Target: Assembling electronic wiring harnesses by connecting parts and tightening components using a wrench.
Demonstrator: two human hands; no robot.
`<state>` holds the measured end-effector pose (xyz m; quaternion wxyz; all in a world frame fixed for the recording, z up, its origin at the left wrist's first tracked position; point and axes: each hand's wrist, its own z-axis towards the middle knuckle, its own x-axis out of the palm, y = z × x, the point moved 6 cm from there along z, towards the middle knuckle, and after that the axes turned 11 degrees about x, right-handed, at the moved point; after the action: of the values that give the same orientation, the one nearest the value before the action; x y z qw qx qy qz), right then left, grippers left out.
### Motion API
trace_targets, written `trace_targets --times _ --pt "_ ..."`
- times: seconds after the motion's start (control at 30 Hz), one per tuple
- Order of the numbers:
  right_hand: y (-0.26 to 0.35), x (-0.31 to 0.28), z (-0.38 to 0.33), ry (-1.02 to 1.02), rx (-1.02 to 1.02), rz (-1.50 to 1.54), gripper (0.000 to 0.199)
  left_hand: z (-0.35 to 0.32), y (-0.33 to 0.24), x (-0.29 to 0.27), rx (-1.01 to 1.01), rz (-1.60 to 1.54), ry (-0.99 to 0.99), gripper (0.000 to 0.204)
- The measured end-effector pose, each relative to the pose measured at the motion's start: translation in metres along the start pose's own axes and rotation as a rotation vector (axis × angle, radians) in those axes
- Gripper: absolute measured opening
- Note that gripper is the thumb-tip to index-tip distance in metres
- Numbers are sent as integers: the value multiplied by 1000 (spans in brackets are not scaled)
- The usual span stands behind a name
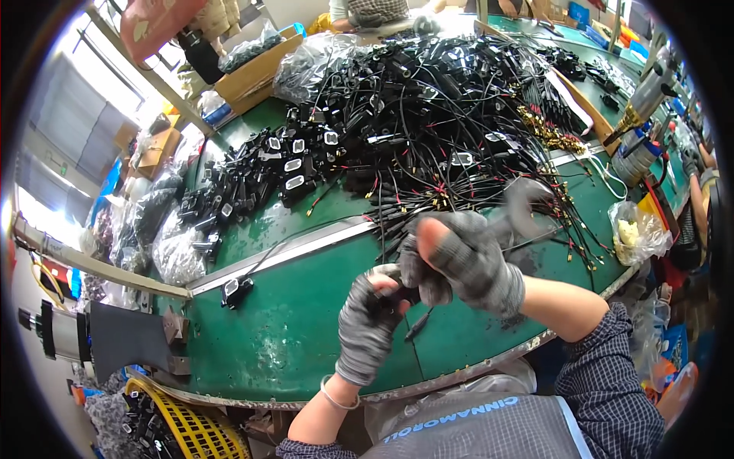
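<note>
Both gloved hands pinch the same small black connector piece between them, just above the green table: left hand is curled tight w/ thumb and forefinger on it, right hand closes on it from above, fingertips bare through the cut grey glove. A thin black lead dangles from the piece toward the table edge. Behind the hands, a big tangle of black cables covers the middle of the table; a row of black plastic housings lies to the left of it. One loose housing sits alone left of the hands, nr a metal strip. Clear bag w/ pale bits at right edge. Yellow basket sits below the table, lower left.
</note>
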<state>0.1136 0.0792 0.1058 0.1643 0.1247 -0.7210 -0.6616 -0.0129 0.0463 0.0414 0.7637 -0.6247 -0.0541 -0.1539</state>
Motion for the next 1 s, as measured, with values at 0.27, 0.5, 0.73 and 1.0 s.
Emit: trace_targets --times 0.27,0.5,0.73,1.0 --pt "0 -16 -2 -52 -12 175 43 4 4 -12 130 212 63 34" --pt "-2 -3 7 34 53 -130 36 0 -18 9 622 778 269 32" --pt "-17 -21 9 100 304 285 46 11 0 -4 67 274 101 32" --pt "-5 -10 16 -100 -140 -138 41 8 -9 10 475 585 240 29"
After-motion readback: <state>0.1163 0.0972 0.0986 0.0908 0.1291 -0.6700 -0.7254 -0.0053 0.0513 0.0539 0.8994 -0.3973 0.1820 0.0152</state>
